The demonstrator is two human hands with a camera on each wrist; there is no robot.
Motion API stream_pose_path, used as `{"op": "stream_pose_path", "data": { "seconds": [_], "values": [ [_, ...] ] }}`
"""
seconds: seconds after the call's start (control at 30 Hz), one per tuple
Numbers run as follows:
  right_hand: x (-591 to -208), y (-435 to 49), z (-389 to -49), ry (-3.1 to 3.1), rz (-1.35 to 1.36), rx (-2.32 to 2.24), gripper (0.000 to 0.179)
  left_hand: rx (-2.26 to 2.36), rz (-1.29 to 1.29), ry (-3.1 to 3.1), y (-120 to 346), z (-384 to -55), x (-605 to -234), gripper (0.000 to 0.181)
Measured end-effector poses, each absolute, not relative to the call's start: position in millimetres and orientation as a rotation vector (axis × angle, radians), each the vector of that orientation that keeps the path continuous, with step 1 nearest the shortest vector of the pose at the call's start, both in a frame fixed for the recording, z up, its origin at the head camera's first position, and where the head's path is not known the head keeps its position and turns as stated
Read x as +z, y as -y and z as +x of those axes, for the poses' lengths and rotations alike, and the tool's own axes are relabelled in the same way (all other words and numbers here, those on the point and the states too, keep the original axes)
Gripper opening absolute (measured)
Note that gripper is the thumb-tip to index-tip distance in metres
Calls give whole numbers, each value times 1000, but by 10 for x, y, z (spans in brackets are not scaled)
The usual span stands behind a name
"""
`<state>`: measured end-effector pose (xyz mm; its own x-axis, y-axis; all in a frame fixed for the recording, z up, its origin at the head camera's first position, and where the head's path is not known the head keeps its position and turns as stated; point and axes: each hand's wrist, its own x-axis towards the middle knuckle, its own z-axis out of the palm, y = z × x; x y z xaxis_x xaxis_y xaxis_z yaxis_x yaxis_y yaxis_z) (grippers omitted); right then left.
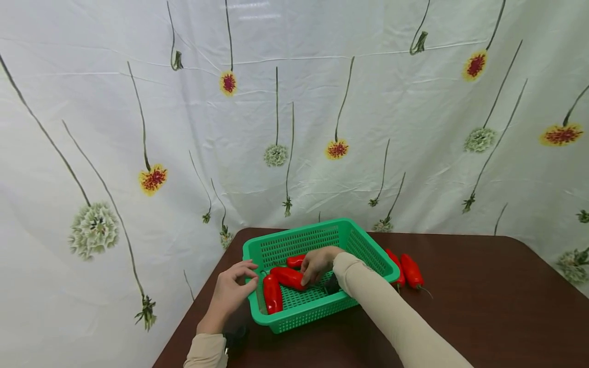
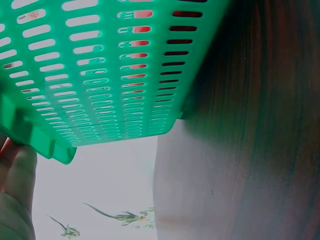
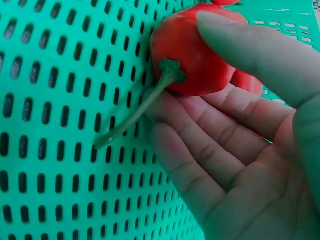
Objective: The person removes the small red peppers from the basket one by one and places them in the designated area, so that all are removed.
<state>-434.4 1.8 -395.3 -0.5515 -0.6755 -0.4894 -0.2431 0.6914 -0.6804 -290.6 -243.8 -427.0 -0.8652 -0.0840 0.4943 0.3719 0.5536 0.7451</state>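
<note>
A green plastic basket (image 1: pixel 317 305) with slotted walls stands on the table, several long red chili peppers inside. My right hand (image 1: pixel 318 263) reaches into it and grips one red chili pepper (image 1: pixel 289 277). In the right wrist view, the thumb lies over that pepper (image 3: pixel 192 55) and the fingers are beneath; its green stem points away from the palm. Another red pepper (image 1: pixel 272 295) lies by the left wall, and one (image 1: pixel 295 261) is partly hidden behind the right hand. At the basket's left rim, my left hand (image 1: pixel 233 287) holds the edge with curved thumb and fingers.
Outside the basket, to its right, two red peppers lie on the dark brown table (image 1: pixel 478 296); the nearer one (image 1: pixel 411 271) shows its stem. A white flower-printed cloth (image 1: pixel 313 168) hangs behind the table and along its left side.
</note>
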Motion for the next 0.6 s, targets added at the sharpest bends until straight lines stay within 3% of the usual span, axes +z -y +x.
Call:
{"op": "stream_pose_path", "data": {
  "seconds": [0.5, 0.6],
  "values": [
    [-3952, -47, -4427, -2076, -721, -778, 8, -1266, -248, 2293, 2429, -2905, -4277, 10],
    [-3938, -65, -4444, -2037, -735, -850, 21, -1265, -248, 2293, 2431, -2909, -4275, 9]
  ]
}}
